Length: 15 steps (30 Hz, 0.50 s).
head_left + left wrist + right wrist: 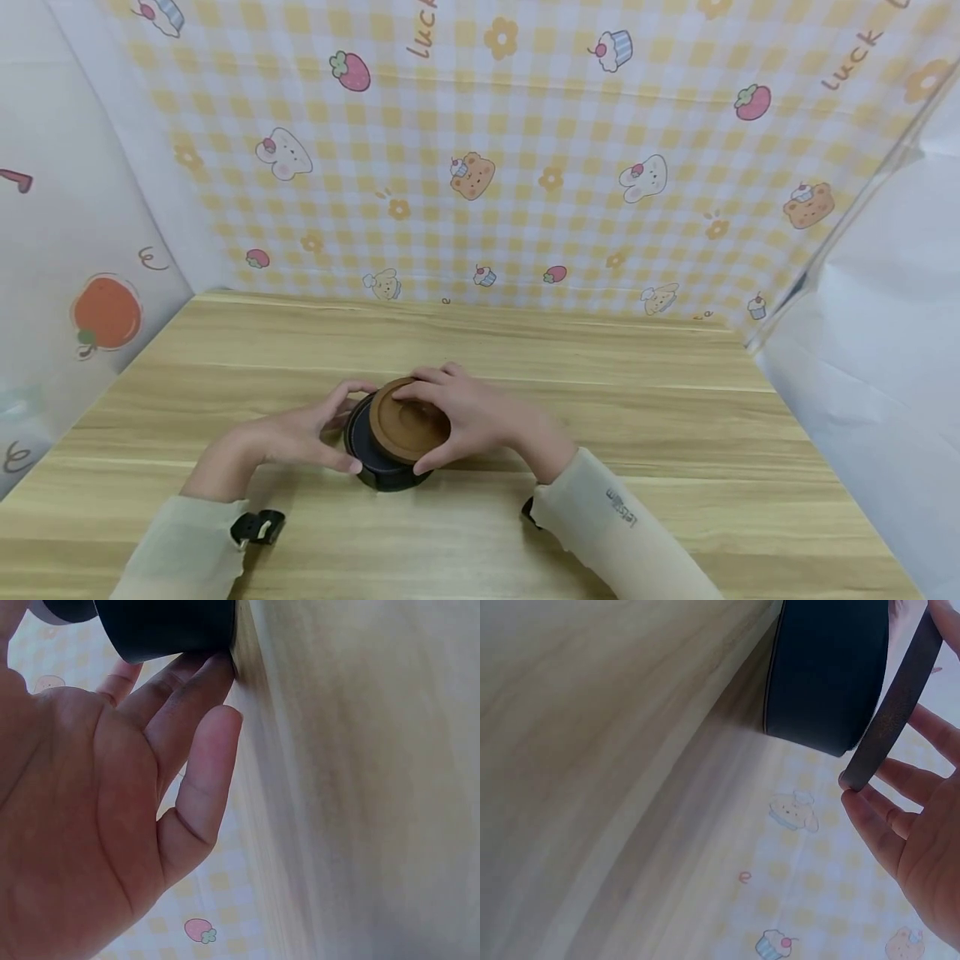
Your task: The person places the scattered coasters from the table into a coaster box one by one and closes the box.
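Note:
A round brown wooden coaster is tilted over a round black coaster holder on the table, left of the middle. My right hand holds the coaster by its rim, thumb at the near side and fingers over the far side. In the right wrist view the coaster slants at the rim of the black holder. My left hand grips the holder from the left, thumb in front and fingers behind. The left wrist view shows fingers against the holder's side. The holder's inside is mostly covered.
Beneath everything lies a light wood-grain table. A yellow checked cloth with cartoon prints hangs along its back edge. White sheets stand at the left and right. Both wrists carry black straps near the sleeves.

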Each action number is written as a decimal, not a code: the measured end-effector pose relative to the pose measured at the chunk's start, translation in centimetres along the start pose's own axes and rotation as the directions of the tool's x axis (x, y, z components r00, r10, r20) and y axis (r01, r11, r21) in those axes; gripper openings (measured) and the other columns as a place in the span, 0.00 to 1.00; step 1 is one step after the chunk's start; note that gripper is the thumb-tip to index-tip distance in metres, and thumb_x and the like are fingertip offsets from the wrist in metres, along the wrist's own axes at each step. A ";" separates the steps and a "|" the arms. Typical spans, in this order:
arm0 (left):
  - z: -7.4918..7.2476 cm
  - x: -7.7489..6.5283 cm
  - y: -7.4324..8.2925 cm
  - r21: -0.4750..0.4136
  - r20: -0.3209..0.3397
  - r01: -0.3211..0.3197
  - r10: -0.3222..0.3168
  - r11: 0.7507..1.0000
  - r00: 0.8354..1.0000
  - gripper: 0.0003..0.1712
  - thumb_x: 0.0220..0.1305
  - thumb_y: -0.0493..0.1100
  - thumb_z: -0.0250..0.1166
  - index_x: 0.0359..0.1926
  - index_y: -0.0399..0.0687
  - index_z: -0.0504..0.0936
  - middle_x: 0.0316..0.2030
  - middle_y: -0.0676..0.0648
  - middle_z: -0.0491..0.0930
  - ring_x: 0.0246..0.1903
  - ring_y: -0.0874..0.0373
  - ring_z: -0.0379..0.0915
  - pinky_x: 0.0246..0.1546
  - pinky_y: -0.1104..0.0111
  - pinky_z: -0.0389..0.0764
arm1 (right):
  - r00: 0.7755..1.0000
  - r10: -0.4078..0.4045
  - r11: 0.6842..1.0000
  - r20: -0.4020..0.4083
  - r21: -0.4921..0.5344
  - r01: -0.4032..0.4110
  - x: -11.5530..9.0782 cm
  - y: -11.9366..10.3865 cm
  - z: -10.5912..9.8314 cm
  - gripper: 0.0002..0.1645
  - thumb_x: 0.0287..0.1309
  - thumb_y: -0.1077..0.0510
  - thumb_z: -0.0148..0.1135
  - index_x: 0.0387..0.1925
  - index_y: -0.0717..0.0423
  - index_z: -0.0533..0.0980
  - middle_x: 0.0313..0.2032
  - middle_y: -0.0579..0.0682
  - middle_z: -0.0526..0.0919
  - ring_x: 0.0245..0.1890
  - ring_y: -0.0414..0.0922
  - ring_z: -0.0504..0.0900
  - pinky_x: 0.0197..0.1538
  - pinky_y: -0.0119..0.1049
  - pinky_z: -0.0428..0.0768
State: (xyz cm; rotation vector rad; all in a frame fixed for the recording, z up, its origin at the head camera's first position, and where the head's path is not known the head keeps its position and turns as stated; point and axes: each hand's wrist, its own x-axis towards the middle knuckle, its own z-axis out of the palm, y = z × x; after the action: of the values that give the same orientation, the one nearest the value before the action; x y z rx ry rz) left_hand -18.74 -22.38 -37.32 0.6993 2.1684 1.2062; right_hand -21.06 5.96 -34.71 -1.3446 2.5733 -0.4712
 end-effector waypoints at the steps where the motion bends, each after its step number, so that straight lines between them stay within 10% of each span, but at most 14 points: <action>1: 0.0 0.0 0.1 0.005 -0.001 0.000 0.000 1.000 1.000 0.56 0.58 0.46 0.73 0.73 0.46 0.43 0.69 0.30 0.62 0.69 0.28 0.56 0.63 0.32 0.58 | 1.000 -0.004 1.000 0.005 -0.001 0.004 0.1 -0.1 0.0 0.53 0.47 0.32 0.74 0.72 0.39 0.63 0.74 0.49 0.60 0.66 0.47 0.63 0.65 0.43 0.72; 15: -0.1 -0.1 0.3 0.018 -0.003 0.010 -0.010 1.000 1.000 0.57 0.59 0.46 0.73 0.75 0.48 0.41 0.70 0.27 0.58 0.70 0.23 0.51 0.63 0.30 0.55 | 0.998 -0.049 0.995 0.036 -0.085 0.052 1.6 -1.1 0.3 0.53 0.46 0.29 0.72 0.71 0.39 0.65 0.70 0.45 0.64 0.60 0.44 0.64 0.61 0.38 0.74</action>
State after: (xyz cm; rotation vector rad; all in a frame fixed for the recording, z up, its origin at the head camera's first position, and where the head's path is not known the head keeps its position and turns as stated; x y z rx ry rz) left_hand -18.65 -22.31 -36.99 0.6942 2.1851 1.1852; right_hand -21.01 3.93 -34.65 -1.4357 2.5639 -0.3465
